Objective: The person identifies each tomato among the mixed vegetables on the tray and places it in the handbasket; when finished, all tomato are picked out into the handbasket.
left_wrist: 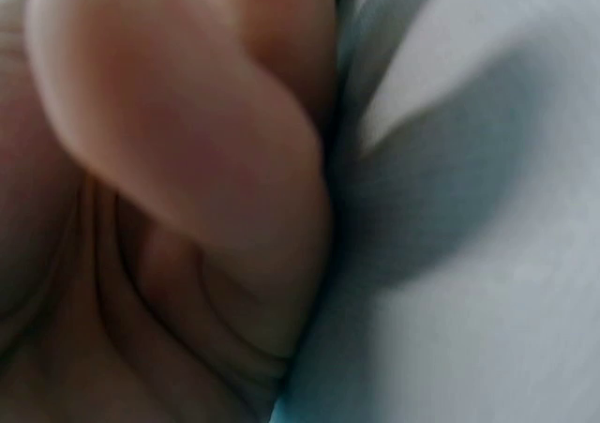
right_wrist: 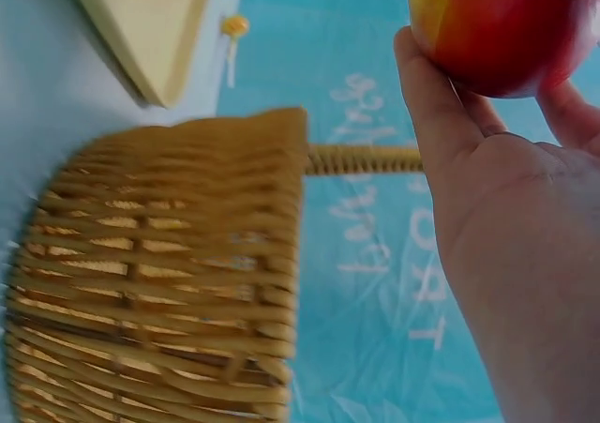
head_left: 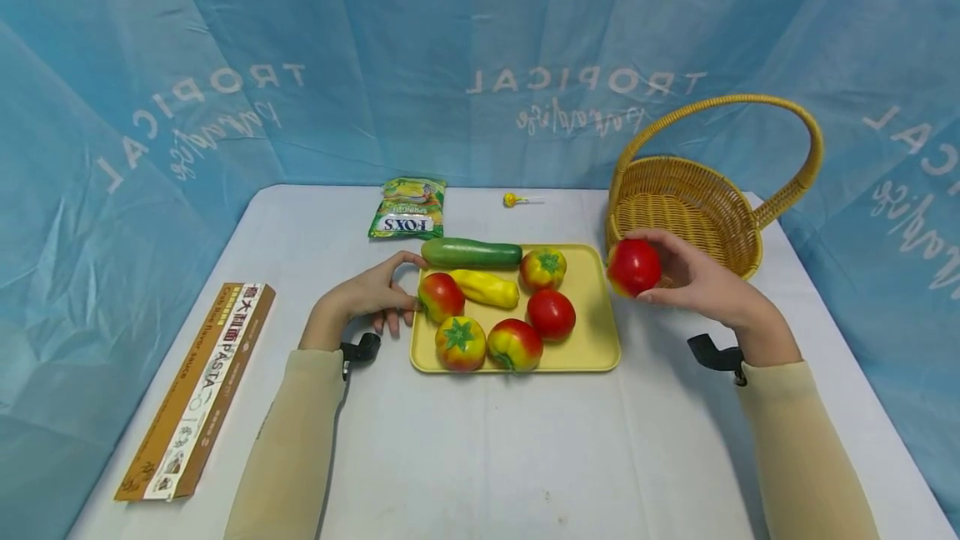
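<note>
In the head view my right hand [head_left: 693, 277] grips a red-and-yellow tomato [head_left: 634, 267], held up at the near left rim of a wicker basket [head_left: 678, 177]. The right wrist view has this tomato [right_wrist: 506, 29] resting on the fingers above the basket's woven side [right_wrist: 178, 264]. My left hand [head_left: 378, 290] is at the left edge of a yellow tray [head_left: 592, 307], its thumb close against another tomato [head_left: 441, 297] and its index fingertip near a green cucumber [head_left: 471, 253]. On the tray also lie a yellow pepper [head_left: 486, 288] and several more tomatoes [head_left: 551, 315].
Behind the tray lie a green Fox's candy bag [head_left: 408, 208] and a yellow lollipop [head_left: 512, 200]. A long pasta box [head_left: 197, 390] lies along the table's left side. The basket's tall handle [head_left: 720, 102] arches over its opening. A blue curtain hangs behind the table.
</note>
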Motion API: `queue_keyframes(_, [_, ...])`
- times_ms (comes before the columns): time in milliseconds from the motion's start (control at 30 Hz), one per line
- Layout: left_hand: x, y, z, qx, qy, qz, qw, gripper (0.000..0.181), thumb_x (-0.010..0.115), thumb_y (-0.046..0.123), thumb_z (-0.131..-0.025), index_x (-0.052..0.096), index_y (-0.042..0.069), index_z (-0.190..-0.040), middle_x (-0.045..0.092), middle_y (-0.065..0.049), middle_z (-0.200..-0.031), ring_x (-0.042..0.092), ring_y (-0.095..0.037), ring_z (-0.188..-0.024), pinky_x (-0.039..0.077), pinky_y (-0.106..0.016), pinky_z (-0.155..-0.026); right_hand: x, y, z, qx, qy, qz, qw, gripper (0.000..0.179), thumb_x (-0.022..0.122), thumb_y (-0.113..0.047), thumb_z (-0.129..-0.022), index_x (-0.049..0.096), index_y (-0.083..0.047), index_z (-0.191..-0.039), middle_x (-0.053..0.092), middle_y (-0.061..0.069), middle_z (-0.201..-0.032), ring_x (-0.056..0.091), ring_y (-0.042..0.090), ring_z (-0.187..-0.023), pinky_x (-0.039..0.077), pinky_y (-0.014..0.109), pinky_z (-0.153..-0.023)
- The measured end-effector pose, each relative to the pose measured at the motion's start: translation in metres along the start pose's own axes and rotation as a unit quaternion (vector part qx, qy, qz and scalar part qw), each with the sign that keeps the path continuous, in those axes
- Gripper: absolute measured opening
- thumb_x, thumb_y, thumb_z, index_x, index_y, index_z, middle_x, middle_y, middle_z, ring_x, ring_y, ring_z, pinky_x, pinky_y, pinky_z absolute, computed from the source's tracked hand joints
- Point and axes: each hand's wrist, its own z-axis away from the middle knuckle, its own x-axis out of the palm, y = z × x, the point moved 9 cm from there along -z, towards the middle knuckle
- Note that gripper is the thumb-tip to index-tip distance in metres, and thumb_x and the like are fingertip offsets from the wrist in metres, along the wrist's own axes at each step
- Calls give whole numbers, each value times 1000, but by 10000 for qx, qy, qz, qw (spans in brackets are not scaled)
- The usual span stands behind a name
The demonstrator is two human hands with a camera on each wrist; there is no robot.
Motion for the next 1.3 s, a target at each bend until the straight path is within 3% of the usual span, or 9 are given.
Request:
queue_keyframes(267, [1,1,1,-11,-11,26,10000,69,72,23,-97,30,32,-151,77,-12,-83,68,-20,-52,53,-25,-49,-33,2,-9,204,808,-137,9964,75,75,4,-91,40,-14,-155,52,-5,-146,53,13,-132,59,18,-94])
queue_keyframes(667, [2,1,2,-73,22,56,10000,71,73,24,-96,30,31,-152,77,-12,-83,68,-20,-52,55,-25,-49,-60,45,-18,816,1633,-387,9824,73,76,-10,-97,36,-23,-157,46,-5,-149,51,12,-132,55,12,-94])
queue_keyframes(967, [1,-1,0,-19,8,80,10000,71,72,22,-96,30,30,-152,77,-12,-82,67,-20,-51,54,-26,-48,-62,67,-21,1425,1671,115,9755,87,77,-29,-98,23,-16,-164,33,14,-167,42,34,-149,49,4,-89])
queue_keyframes(1300, [1,0,1,43,-9,76,10000,71,73,22,-96,30,30,-152,77,-12,-82,68,-20,-51,54,-26,-48,-58,72,-24,1699,1438,647,9728,94,77,-36,-97,18,-12,-166,32,20,-166,43,40,-147,46,6,-86])
